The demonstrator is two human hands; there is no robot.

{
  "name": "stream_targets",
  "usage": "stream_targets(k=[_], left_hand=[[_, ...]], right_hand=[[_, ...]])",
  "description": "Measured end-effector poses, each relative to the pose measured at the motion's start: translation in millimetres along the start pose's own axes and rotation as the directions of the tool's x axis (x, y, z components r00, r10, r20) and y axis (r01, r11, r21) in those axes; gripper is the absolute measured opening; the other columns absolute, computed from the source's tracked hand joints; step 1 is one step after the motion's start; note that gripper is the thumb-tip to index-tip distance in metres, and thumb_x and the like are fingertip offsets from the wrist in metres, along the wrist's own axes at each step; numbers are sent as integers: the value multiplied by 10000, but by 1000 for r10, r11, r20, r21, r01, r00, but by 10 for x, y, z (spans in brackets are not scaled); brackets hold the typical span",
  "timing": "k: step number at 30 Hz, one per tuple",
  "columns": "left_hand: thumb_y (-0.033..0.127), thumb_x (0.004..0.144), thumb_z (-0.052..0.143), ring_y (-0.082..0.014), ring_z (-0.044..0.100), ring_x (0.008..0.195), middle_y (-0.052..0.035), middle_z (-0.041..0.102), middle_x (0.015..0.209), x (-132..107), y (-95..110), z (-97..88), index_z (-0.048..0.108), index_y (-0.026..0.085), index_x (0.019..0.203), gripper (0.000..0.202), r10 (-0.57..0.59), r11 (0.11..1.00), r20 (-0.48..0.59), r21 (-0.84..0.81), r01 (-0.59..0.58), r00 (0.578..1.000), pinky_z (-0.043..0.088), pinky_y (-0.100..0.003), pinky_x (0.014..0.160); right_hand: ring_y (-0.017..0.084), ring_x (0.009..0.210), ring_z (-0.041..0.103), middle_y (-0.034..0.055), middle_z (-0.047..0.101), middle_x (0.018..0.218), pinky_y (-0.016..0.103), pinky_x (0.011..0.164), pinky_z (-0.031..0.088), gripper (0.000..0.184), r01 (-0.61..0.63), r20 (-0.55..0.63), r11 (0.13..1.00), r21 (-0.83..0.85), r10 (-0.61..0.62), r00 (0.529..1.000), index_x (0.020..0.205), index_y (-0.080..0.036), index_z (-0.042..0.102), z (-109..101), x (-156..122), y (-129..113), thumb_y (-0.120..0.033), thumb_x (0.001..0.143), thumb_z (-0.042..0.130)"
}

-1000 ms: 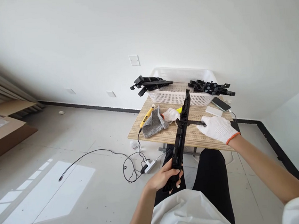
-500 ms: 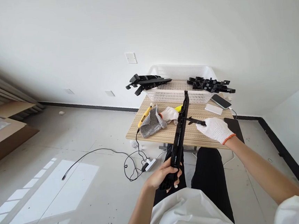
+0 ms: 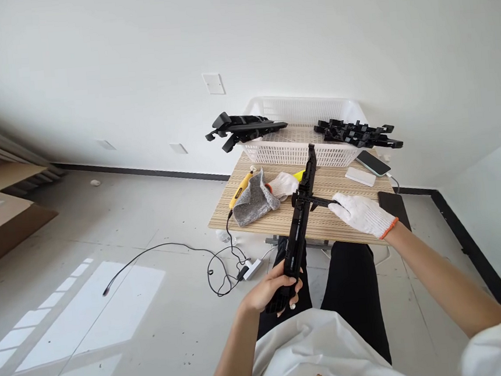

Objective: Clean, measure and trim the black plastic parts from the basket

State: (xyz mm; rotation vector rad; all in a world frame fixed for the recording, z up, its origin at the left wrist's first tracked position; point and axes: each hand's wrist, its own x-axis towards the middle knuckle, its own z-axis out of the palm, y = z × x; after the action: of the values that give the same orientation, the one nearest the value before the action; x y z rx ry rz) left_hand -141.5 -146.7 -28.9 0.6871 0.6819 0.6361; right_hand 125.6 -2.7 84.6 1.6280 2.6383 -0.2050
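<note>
Edges first: the bench (image 3: 332, 223) ends in a straight front lip just ahead of the person's knees (image 3: 351, 261), and its back portion carries a white basket (image 3: 289, 153) close to the wall (image 3: 126, 70). Grey floor (image 3: 149, 331) spreads wide on the left, with a thin black cable (image 3: 159, 245) looping to a white power strip (image 3: 252, 268). Striped bench surface shows between the basket and the front lip, to the right of the long black part (image 3: 298, 233). Left side of the bench: yellow tool (image 3: 241, 190), grey cloth (image 3: 255, 199) and spare white glove (image 3: 283, 185), grouped together. Right side: phone (image 3: 373, 163), small white box (image 3: 360, 176) and, near the corner, a dark flat object (image 3: 395, 207). A stack of black parts (image 3: 245, 129) overhangs the basket's left end; a cluster of black pieces (image 3: 355, 134) juts past its right end. Hands: the bare left hand (image 3: 277, 286) is wrapped around the lower end of the long part, which slants up and away — lower end over the lap, upper end just before the basket. The gloved right hand (image 3: 362, 214) pinches the outer end of a short black piece (image 3: 320, 201), which reaches sideways to the long part's upper half — whether joined or merely touching, cannot tell.
</note>
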Motion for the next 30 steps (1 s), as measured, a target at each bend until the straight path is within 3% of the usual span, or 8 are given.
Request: stream_targets(k=[9, 12, 15, 21, 28, 30], left_hand=[[263, 828, 589, -131, 593, 543, -4, 553, 794, -5, -8, -35, 491, 207, 1091, 287, -9, 1000, -11, 16, 9, 1000, 391, -157, 300], [260, 830, 586, -132, 593, 548, -5, 553, 801, 4, -16, -38, 492, 205, 1093, 284, -11, 1000, -8, 9, 12, 1000, 394, -161, 298], [260, 829, 588, -133, 599, 552, -4, 558, 802, 5, -27, -46, 492, 205, 1098, 290, -10, 1000, -9, 5, 10, 1000, 393, -158, 299], [250, 833, 580, -130, 602, 544, -2, 564, 795, -11, -30, -55, 491, 205, 1088, 274, -7, 1000, 13, -21, 7, 1000, 388, -151, 293], [255, 831, 571, -134, 589, 559, -3, 561, 801, -23, -31, -55, 479, 202, 1107, 296, -26, 1000, -3, 16, 27, 1000, 386, -162, 291], [269, 826, 576, -134, 588, 562, -2, 560, 798, -16, -38, -47, 477, 203, 1105, 303, -39, 998, -11, 41, 40, 999, 389, -164, 299]], right_hand=[[219, 759, 679, 67, 728, 879, 284, 551, 272, 491, -84, -29, 987, -133, 81, 996, 1060, -212, 622, -60, 22, -16, -581, 1009, 302], [216, 794, 690, 64, 741, 947, 284, 573, 315, 453, -22, 9, 996, -81, 23, 1000, 1123, -213, 636, -78, 16, -9, -528, 1019, 328], [227, 846, 704, 72, 755, 980, 283, 622, 385, 451, -38, 24, 999, -8, 38, 999, 1240, -202, 627, -64, 7, 2, -492, 1019, 361], [250, 970, 706, 105, 738, 1138, 316, 798, 482, 491, -19, -21, 999, 45, 20, 1000, 1374, -166, 579, 26, 7, 45, -448, 1019, 390], [254, 917, 705, 134, 716, 1175, 311, 714, 467, 518, 62, -72, 997, -55, -66, 995, 1404, -139, 520, 120, -15, 68, -453, 1033, 342], [241, 888, 706, 115, 735, 1101, 291, 676, 445, 486, 55, -67, 997, -52, -59, 996, 1372, -149, 529, 123, -26, 64, -448, 1031, 355]])
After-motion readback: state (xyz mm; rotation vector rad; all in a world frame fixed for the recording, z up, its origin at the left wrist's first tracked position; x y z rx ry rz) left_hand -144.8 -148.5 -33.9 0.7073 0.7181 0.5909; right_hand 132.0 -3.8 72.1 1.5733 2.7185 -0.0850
